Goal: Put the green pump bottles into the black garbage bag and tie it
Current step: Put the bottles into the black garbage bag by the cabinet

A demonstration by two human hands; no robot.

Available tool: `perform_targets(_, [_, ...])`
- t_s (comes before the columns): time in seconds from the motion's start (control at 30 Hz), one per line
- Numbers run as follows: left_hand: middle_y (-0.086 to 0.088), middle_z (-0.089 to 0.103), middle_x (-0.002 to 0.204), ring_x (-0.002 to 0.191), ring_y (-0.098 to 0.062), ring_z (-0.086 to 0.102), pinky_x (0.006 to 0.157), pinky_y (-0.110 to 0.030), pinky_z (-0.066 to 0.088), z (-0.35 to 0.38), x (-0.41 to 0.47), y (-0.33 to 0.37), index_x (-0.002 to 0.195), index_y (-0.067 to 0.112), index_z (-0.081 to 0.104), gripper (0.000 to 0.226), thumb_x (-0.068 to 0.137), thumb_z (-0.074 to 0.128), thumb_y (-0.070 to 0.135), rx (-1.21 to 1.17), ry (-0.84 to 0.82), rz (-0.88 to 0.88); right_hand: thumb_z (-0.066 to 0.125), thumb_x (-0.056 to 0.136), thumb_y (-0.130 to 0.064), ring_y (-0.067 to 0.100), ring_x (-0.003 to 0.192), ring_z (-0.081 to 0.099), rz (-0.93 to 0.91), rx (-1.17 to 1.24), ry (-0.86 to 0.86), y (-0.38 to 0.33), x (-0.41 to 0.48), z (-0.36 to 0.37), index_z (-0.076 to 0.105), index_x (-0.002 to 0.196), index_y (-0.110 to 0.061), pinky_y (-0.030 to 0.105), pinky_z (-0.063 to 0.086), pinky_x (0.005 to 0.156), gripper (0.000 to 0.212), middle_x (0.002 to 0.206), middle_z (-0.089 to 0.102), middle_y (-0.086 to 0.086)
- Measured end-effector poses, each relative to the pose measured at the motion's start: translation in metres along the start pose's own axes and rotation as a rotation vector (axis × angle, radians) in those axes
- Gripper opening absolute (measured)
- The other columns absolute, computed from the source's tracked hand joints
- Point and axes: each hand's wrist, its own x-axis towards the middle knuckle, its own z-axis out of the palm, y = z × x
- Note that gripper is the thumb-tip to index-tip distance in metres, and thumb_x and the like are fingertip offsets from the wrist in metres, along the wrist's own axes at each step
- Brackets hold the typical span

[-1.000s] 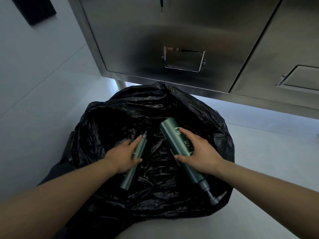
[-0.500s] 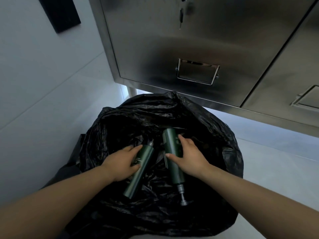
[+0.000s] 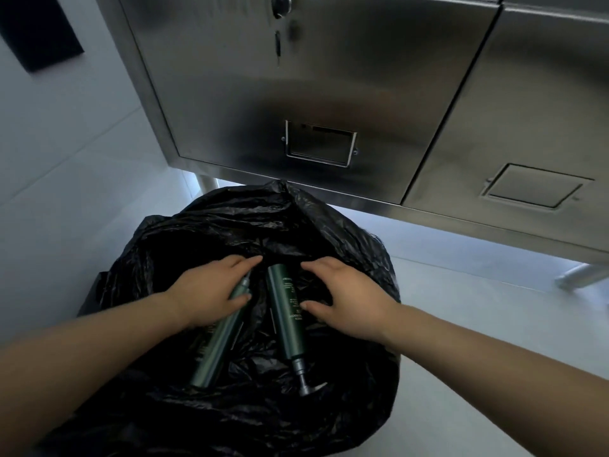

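Observation:
Two green pump bottles lie side by side inside the open black garbage bag (image 3: 346,245) on the floor. The left bottle (image 3: 214,351) points its pump end away from me, under my left hand (image 3: 211,291), whose fingers and thumb still curl around its upper part. The right bottle (image 3: 285,311) lies with its grey pump head toward me at the bag's near side. My right hand (image 3: 342,291) hovers just right of that bottle, fingers spread, with only the thumb tip near its side.
A stainless steel cabinet (image 3: 296,94) with recessed handles stands just behind the bag, raised on legs (image 3: 573,275). White tiled wall rises on the left. Pale floor (image 3: 478,341) extends to the right of the bag.
Both bottles have been lowered into the bag. My right hand has let go of the right bottle and opened beside it. The camera tilted up toward the cabinet.

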Motion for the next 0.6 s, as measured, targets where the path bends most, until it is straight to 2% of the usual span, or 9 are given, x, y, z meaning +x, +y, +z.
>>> perform_targets(0.13, [0.007,0.035,0.148,0.126,-0.015,0.046,0.094,-0.033,0.047,-0.038,0.029,0.036,0.148,0.033,0.013,0.072,0.087,0.05,0.048,0.002,0.101,0.069,0.063,0.084,-0.037,0.016,0.12,0.047,-0.042,-0.054,0.113,0.011,-0.025,-0.04,0.04,0.137,-0.02,0.025,0.037,0.099,0.061,0.136,0.046,-0.001])
perform_targets(0.33, [0.006,0.037,0.146,0.126,-0.018,0.047,0.094,-0.039,0.048,-0.058,0.061,0.12,0.146,0.032,0.021,0.068,0.087,0.05,0.046,-0.016,0.214,0.217,0.06,0.086,-0.039,0.015,0.119,0.048,0.12,-0.039,0.245,0.062,-0.087,-0.063,0.042,0.135,-0.022,0.02,0.033,0.095,0.056,0.134,0.048,-0.002])
perform_targets(0.5, [0.006,0.036,0.148,0.13,-0.016,0.042,0.095,-0.037,0.047,-0.042,0.079,0.195,0.146,0.032,0.02,0.066,0.089,0.05,0.044,0.005,0.163,0.358,0.06,0.086,-0.042,0.016,0.116,0.05,0.282,-0.008,0.333,0.108,-0.141,-0.062,0.043,0.135,-0.022,0.02,0.033,0.088,0.056,0.135,0.049,-0.002])
perform_targets(0.6, [0.006,0.037,0.147,0.127,-0.016,0.043,0.093,-0.034,0.046,-0.021,0.088,0.239,0.146,0.033,0.021,0.065,0.089,0.051,0.042,-0.023,0.104,0.401,0.06,0.085,-0.041,0.016,0.118,0.05,0.378,0.039,0.352,0.133,-0.178,-0.055,0.044,0.134,-0.021,0.022,0.035,0.09,0.056,0.135,0.048,-0.002])
